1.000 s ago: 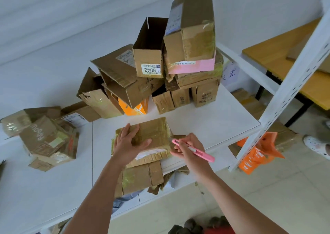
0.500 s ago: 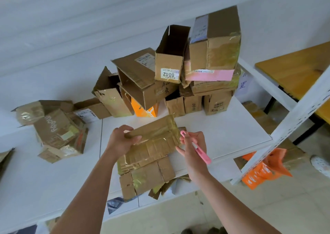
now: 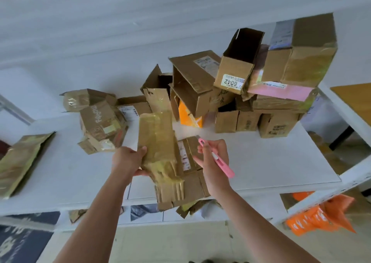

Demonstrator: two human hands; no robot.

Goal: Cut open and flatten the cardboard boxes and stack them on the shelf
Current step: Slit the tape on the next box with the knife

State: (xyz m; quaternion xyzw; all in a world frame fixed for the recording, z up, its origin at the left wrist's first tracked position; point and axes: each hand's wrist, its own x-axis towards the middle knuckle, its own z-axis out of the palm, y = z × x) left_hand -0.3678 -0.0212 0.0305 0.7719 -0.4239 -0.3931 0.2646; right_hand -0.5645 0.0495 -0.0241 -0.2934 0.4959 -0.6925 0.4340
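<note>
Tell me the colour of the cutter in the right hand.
Pink: the utility knife in the right hand has a pink body, seen in the head view.

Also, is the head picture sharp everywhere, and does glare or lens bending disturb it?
Head view: the middle is fairly sharp, the 6042 label reads clearly; the orange bag at the lower right is smeared by motion; tape on the cardboard in the left hand shines yellow-green; the shelf post and edges bend from the wide lens.
</note>
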